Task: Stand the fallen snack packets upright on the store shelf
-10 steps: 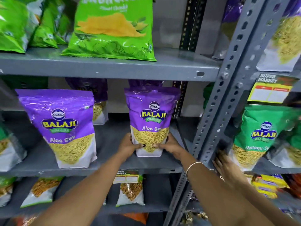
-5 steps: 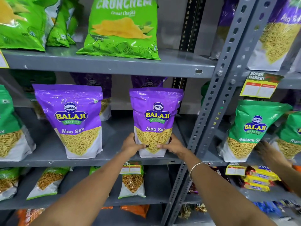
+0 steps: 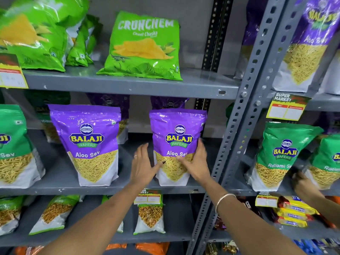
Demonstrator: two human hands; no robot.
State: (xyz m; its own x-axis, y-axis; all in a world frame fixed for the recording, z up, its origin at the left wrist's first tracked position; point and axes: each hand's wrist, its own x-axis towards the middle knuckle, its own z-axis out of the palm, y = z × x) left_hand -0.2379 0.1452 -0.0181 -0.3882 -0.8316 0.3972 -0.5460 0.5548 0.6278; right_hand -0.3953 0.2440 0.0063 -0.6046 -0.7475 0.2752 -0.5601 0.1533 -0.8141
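The purple packet (image 3: 177, 144) stands upright on the middle shelf (image 3: 103, 189), near its front edge. The left hand (image 3: 142, 164) and right hand (image 3: 197, 162) flank its lower half, fingers spread and loose, thumbs touching its front — the steadying step. Next, ease both away slowly — it may tip — then find another fallen packet.

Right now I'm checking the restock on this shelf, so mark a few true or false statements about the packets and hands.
1. The purple Aloo Sev packet between the hands stands upright. True.
2. The left hand grips its top edge. False: it is open beside the lower part.
3. The right hand touches that packet. True.
4. The Crunchem packet is orange. False: it is green.
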